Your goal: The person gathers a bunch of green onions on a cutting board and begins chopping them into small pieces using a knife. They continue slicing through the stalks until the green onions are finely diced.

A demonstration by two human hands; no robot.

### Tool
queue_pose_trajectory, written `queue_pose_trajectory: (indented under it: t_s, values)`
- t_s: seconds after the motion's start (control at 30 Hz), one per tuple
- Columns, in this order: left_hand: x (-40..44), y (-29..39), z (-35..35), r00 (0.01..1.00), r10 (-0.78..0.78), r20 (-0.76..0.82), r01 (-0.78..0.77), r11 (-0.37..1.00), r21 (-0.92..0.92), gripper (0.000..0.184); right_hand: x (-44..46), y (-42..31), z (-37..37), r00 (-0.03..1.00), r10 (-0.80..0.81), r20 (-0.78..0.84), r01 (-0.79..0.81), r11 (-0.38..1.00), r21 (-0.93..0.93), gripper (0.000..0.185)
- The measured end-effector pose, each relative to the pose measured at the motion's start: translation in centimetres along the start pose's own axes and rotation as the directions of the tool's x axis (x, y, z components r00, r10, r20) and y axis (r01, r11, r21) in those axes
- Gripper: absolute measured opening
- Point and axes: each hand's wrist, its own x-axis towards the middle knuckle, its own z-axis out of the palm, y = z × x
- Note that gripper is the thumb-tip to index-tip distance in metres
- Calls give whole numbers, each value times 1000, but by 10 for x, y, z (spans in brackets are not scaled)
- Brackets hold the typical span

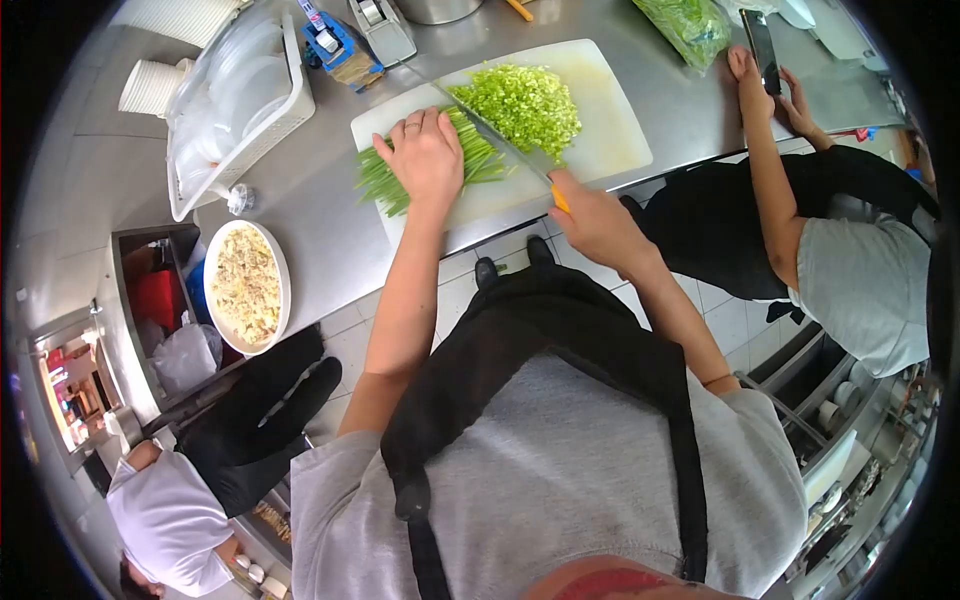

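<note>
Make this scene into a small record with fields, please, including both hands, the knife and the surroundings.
Left grip: resting over uncut green stalks
Right grip: closed around the orange handle of the knife
Blade position: between uncut stalks and chopped greens
Surface: white cutting board on metal counter
Left side: white bowl of mixed food
Others: person at right with phone; person at lower left

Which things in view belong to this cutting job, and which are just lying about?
In the job:
Left hand, on the long thin green stalks
Right hand, holding the orange-handled metal knife
Heap of chopped green pieces
White rectangular cutting board

Apparently lying about:
White oval bowl of pale food
White rectangular plastic basket
Clear plastic bag of greens
</note>
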Motion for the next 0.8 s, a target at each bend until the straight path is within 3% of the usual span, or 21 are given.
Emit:
queue_pose_trajectory:
  t_s: [0.23, 0.3, 0.73, 0.8]
  values:
    - [-2, 2, 4, 980, 69, -187, -55, 995, 81, 17, -29, -30, -31, 996, 40, 80, -38, 999, -33, 38]
    - [-3, 3, 5, 978, 63, -197, -46, 995, 90, 15, -36, -41, -42, 986, 110, 121, -108, 994, -23, 35]
    - [-2, 3, 6, 979, 53, -197, -32, 994, 108, 11, -41, -36, -31, 959, 179, 221, -162, 982, -92, 33]
    - [0, 5, 3, 981, 61, -185, -41, 993, 107, 11, -31, -37, -24, 960, 167, 225, -168, 986, -17, 33]
